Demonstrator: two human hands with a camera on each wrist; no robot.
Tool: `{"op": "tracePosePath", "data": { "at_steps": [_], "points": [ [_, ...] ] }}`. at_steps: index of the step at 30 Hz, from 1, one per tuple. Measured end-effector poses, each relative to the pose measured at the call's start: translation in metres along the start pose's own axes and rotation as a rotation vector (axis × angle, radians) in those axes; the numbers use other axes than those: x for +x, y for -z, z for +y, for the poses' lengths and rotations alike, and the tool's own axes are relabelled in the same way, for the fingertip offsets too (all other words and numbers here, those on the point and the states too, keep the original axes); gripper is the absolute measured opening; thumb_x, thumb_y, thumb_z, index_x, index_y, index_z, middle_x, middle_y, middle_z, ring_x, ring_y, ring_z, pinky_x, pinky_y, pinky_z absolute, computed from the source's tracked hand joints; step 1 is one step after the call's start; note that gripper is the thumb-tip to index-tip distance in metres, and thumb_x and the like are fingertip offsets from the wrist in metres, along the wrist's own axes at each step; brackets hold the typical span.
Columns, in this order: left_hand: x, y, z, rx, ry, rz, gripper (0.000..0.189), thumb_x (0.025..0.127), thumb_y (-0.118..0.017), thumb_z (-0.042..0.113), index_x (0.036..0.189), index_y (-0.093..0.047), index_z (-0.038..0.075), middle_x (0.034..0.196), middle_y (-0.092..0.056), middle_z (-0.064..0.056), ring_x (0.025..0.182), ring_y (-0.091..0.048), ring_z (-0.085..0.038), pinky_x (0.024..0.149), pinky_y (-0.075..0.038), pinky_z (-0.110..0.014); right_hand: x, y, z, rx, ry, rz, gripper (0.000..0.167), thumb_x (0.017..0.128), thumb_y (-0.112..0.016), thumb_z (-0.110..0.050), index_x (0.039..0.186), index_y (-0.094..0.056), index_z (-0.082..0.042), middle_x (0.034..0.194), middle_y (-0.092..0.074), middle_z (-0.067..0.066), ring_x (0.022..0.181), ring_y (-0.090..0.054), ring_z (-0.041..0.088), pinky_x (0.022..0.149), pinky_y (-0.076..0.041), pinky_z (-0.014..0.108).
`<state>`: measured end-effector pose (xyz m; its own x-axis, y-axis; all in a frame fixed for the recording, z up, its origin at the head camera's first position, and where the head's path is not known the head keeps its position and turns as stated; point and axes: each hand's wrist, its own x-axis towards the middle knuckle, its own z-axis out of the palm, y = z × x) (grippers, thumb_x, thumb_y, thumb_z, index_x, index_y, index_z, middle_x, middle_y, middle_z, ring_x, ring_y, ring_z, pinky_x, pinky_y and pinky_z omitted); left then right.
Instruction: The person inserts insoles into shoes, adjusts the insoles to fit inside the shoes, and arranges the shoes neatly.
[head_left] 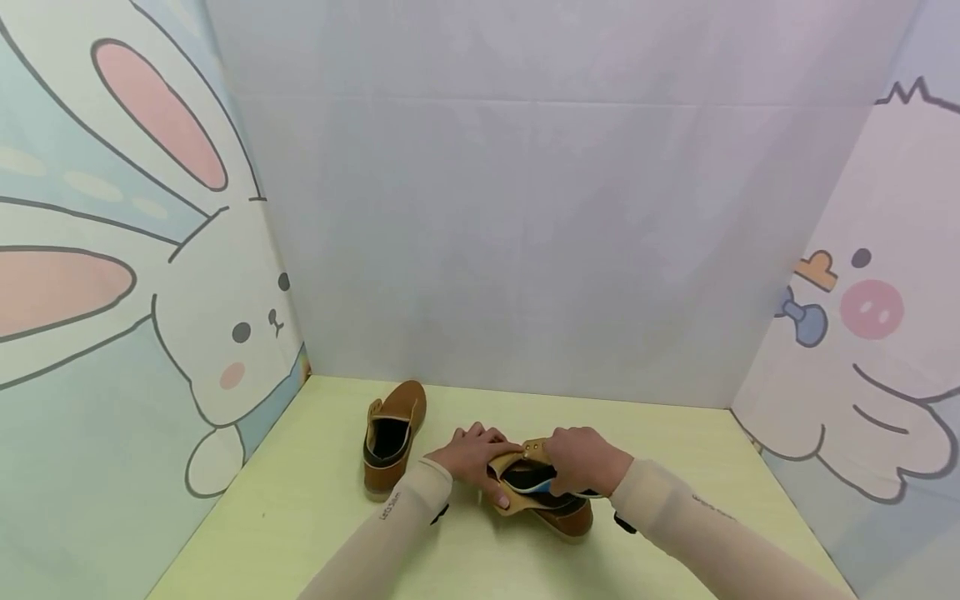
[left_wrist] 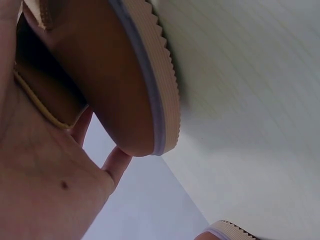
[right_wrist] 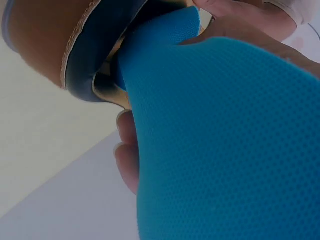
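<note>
A brown lace-up style shoe [head_left: 576, 522] without visible laces sits on the table, its opening spread. My left hand [head_left: 472, 460] holds it at the front, thumb on one tan flap and fingertips against the brown toe [left_wrist: 120, 100] in the left wrist view. With my right hand [head_left: 585, 458] I grip a bright blue mesh insole [right_wrist: 225, 135], whose front part lies inside the shoe's opening. Right fingers [right_wrist: 127, 165] show beside the insole's edge, under the tan flap with eyelets [head_left: 536, 450]. The insole hides most of that hand in the right wrist view.
A second brown shoe [head_left: 382, 479] stands to the left, toe toward the back wall [head_left: 510, 250]. The pale yellow table [head_left: 300, 500] is bounded by cartoon-printed side panels, a rabbit [head_left: 217, 333] at left and a white figure [head_left: 840, 375] at right.
</note>
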<state>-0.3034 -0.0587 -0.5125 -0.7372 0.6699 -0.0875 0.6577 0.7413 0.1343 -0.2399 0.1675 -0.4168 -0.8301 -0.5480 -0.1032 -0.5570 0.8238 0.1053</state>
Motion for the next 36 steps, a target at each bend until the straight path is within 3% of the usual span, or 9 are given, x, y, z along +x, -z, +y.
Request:
{"op": "tracePosePath", "data": {
  "at_steps": [8,13,20,26,36],
  "points": [
    [0.000,0.003,0.002,-0.014,-0.001,0.004,0.096,0.070,-0.070,0.082,0.154,-0.039,0.047,0.142,-0.044,0.014,0.104,-0.036,-0.009,0.078,-0.027,-0.033,0.008,-0.011,-0.004,0.018,0.003,0.043,0.029,0.075,-0.089,-0.029,0.079,-0.065,-0.012,0.071,-0.052,-0.003,0.060,-0.049,0.013,0.057,-0.048,0.034],
    [0.000,0.005,0.002,-0.021,0.003,0.006,0.096,0.070,-0.070,0.082,0.154,-0.039,0.047,0.143,-0.044,0.014,0.107,-0.036,-0.009,0.081,-0.028,-0.034,0.012,-0.014,-0.007,0.092,0.027,0.073,0.027,0.075,-0.089,-0.024,0.091,-0.071,-0.011,0.073,-0.056,-0.003,0.063,-0.053,0.013,0.058,-0.050,0.032],
    [-0.002,0.006,0.002,-0.030,0.012,0.006,0.095,0.070,-0.073,0.080,0.153,-0.041,0.045,0.142,-0.045,0.013,0.109,-0.037,-0.010,0.082,-0.029,-0.035,0.023,-0.025,-0.011,0.192,0.031,0.083,0.025,0.078,-0.086,-0.017,0.095,-0.069,-0.010,0.073,-0.056,-0.003,0.061,-0.050,0.011,0.056,-0.047,0.029],
    [-0.002,0.005,0.002,-0.044,0.019,0.003,0.095,0.070,-0.073,0.079,0.153,-0.042,0.045,0.141,-0.045,0.014,0.108,-0.037,-0.009,0.083,-0.029,-0.035,0.033,-0.035,-0.018,0.218,-0.037,0.071,0.023,0.080,-0.087,-0.018,0.089,-0.067,-0.008,0.073,-0.055,-0.002,0.062,-0.050,0.013,0.058,-0.047,0.031],
    [-0.001,0.001,0.001,-0.040,0.027,-0.004,0.097,0.069,-0.072,0.082,0.153,-0.043,0.042,0.141,-0.044,0.014,0.108,-0.036,-0.008,0.083,-0.029,-0.033,0.040,-0.049,-0.028,0.187,-0.072,0.103,0.019,0.082,-0.084,-0.012,0.083,-0.066,-0.007,0.075,-0.055,0.000,0.064,-0.049,0.012,0.057,-0.046,0.030]
  ]
}}
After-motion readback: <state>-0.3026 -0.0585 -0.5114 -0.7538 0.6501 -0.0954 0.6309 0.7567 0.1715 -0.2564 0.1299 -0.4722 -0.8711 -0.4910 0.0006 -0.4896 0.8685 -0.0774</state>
